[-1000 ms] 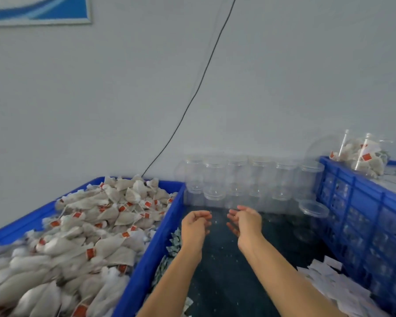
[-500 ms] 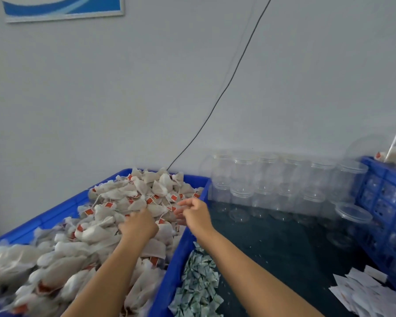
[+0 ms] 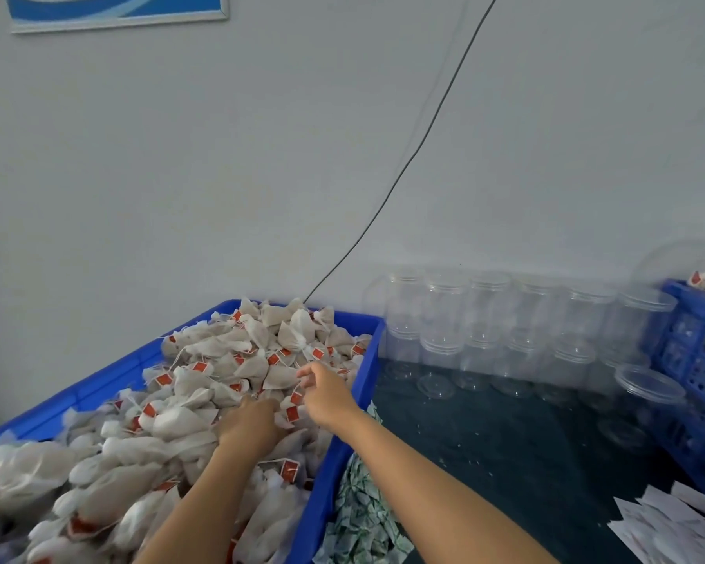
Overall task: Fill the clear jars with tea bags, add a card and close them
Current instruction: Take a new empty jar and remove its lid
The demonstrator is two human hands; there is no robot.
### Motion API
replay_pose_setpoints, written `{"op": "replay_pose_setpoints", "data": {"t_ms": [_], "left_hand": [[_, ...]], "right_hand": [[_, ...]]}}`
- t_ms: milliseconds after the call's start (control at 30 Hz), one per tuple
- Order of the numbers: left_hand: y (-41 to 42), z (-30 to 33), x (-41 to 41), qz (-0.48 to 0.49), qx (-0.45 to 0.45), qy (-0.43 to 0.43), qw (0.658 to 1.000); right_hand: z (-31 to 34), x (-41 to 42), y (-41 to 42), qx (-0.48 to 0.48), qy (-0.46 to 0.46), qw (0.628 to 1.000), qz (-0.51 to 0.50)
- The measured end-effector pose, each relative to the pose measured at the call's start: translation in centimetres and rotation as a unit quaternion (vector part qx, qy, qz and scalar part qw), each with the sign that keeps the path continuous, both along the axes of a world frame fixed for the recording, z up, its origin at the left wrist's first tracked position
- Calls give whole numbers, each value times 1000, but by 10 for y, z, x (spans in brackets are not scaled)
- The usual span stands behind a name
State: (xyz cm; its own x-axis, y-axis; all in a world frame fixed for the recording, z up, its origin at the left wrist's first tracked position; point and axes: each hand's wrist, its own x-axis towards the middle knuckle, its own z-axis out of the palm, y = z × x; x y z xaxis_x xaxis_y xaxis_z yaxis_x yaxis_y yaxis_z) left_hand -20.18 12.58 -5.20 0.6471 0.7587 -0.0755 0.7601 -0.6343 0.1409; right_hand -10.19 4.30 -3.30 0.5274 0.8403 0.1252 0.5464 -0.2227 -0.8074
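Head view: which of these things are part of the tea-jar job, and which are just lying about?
Part of the job:
- tea bags in the blue bin
- empty clear jars
- white cards
- left hand and right hand, both in the tea bags

Lying about:
- black cable
- framed picture
- green-patterned packets

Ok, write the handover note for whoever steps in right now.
Left hand: buried in the tea bags, grip hidden.
Right hand: pinching at a tea bag's tag.
Tea bags heaped in the blue crate; empty clear jars stacked along the wall; cards lower right.
Done: no jar on the table filled.
Left: fill, add card, close.
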Motion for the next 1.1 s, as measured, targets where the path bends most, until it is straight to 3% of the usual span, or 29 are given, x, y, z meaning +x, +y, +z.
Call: {"op": "replay_pose_setpoints", "data": {"t_ms": [67,167,300,367,433,567,800,900,1100], "left_hand": [[2,-1,0,-15,3,-14,1000],[5,-1,4,-12,12,-19,1000],[-4,21,23,8,96,-3,995],[-14,42,43,-1,134,-25,991],[-23,60,67,-43,119,-110,986],[-39,69,125,-119,-25,-257,959],[-43,33,213,-77,-252,-409,873],[-42,18,234,-57,-275,-442,852],[-48,8,265,-97,-307,-428,844]], "right_hand": [[0,7,-4,106,-3,993,-45],[14,37,-18,239,-26,950,-200],[43,102,-43,233,-86,886,-391],[53,131,-53,204,-55,868,-449],[58,151,-59,173,9,865,-471],[49,176,-57,149,93,868,-465],[20,208,-38,93,73,873,-474],[9,223,-31,77,54,872,-481],[-4,235,-22,72,9,858,-508]]}}
